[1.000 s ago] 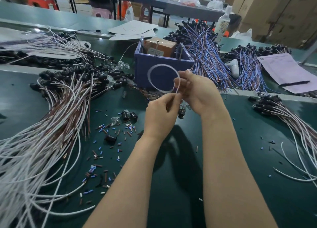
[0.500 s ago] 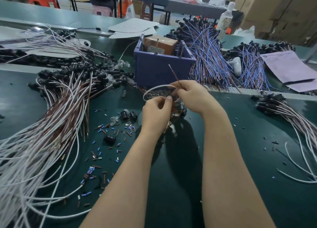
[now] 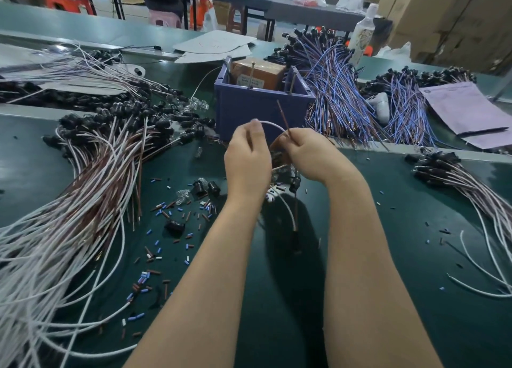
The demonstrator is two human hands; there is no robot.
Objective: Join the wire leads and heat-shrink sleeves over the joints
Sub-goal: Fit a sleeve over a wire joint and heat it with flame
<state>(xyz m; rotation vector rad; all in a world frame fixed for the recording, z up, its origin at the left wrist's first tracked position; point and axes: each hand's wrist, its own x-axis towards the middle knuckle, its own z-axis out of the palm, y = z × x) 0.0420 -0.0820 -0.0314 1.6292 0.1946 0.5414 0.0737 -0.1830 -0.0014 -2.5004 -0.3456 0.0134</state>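
Note:
My left hand point(image 3: 246, 160) and my right hand point(image 3: 310, 154) are close together above the green mat, in front of the purple bin point(image 3: 263, 110). A white wire point(image 3: 273, 124) arches between them, my left fingers pinching one end. My right hand grips a brown wire point(image 3: 282, 114) whose end sticks up past the fingers. White and brown wire tails point(image 3: 293, 215) hang down under the hands. Short heat-shrink sleeves point(image 3: 171, 229), blue, brown and white, lie scattered on the mat to the left. What sits between the palms is hidden.
A big bundle of white and brown wires point(image 3: 69, 215) with black caps fans over the left. Blue-purple wire bundles point(image 3: 340, 102) lie behind the bin. More capped wires point(image 3: 457, 179) and loose white wires lie on the right. Papers point(image 3: 468, 110) sit at the far right.
The white wire loop has opened into a flat arch between the hands. Both hands have dropped lower and closer to the mat, and the brown wire end now points up from my right hand.

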